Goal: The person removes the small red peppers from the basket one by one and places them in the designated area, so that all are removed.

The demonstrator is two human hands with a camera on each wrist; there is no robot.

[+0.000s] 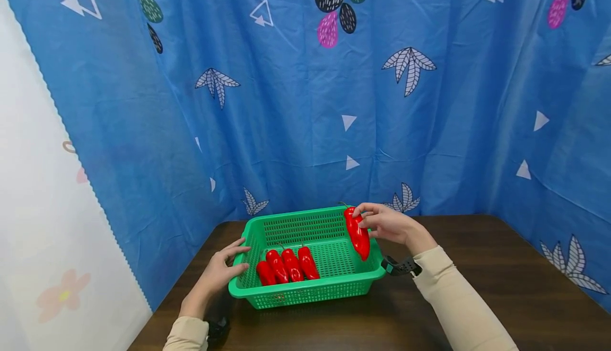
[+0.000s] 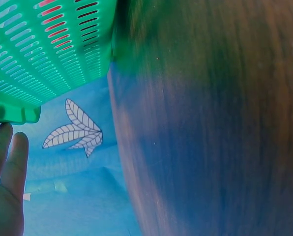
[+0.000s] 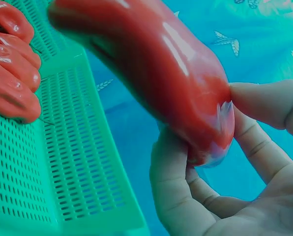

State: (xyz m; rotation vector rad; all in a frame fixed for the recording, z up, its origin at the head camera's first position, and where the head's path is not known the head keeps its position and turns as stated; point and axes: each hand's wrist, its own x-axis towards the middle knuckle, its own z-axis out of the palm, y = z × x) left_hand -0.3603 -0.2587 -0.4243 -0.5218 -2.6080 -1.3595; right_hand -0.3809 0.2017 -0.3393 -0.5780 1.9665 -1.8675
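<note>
My right hand pinches a glossy red pepper near its stem end, thumb on one side and fingers on the other. The pepper hangs tip down over the right part of a green plastic basket. In the right wrist view the pepper fills the upper middle, with the thumb and fingertips round its end. Several more red peppers lie side by side in the basket's left half. At the basket's left rim is my left hand, its fingers fairly straight and fingertips right at the edge.
The basket stands on a dark brown wooden table. Behind the table hangs a blue patterned curtain, with a pale flowered cloth at the left. A black band is on the right wrist, close to the basket's corner.
</note>
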